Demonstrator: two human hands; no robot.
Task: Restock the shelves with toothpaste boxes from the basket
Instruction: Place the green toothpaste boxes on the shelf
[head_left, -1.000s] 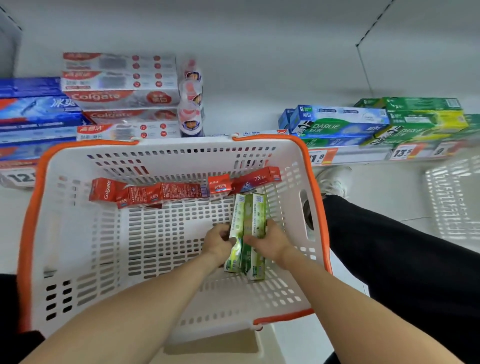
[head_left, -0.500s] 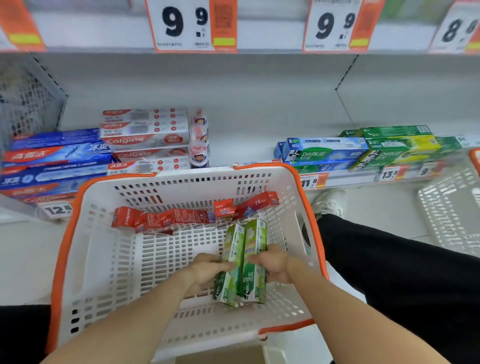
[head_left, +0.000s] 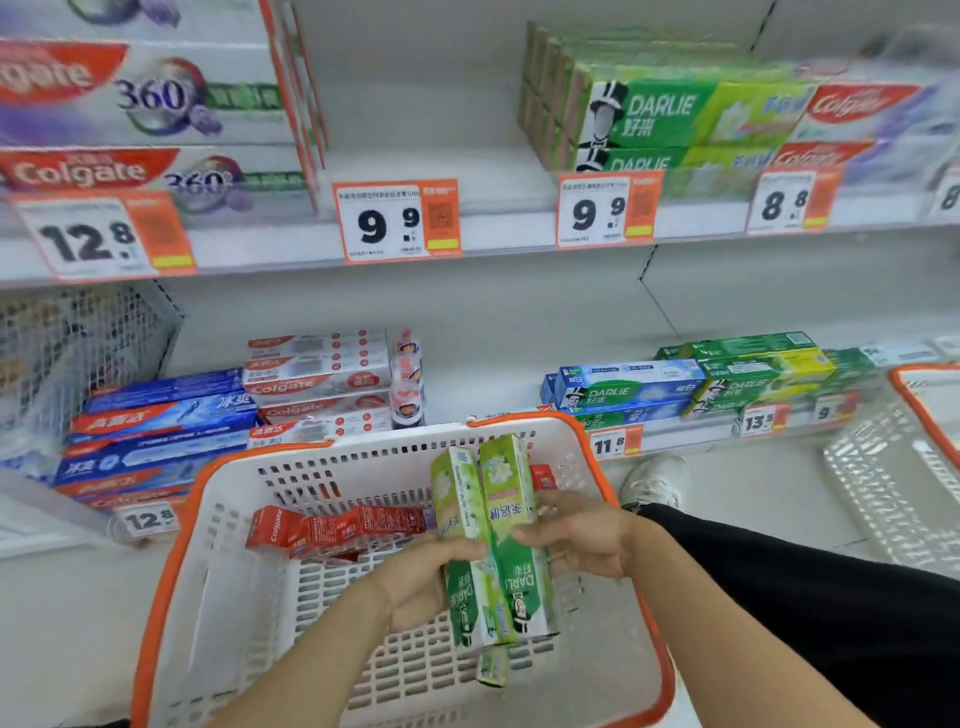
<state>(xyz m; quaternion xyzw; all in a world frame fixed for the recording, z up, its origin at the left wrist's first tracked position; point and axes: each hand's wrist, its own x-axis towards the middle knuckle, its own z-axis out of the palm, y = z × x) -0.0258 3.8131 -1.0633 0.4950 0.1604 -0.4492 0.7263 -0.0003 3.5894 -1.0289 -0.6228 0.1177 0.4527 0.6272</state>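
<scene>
Two green Darlie toothpaste boxes are lifted side by side above the white, orange-rimmed basket. My left hand grips them from the left, my right hand from the right. A third green box shows below them, partly hidden. Red Colgate boxes lie along the basket's far side. On the upper shelf, green Darlie boxes stand right of a bare gap behind a 9.9 price tag.
Colgate 360 boxes fill the upper shelf's left. The bottom shelf holds blue and red Colgate boxes and blue-green Darlie boxes. A second basket lies on the floor at right. My dark-trousered leg and shoe are beside the basket.
Both hands have lifted the green boxes up out of the basket. The view has tilted upward, bringing the upper shelf and its price tags into sight.
</scene>
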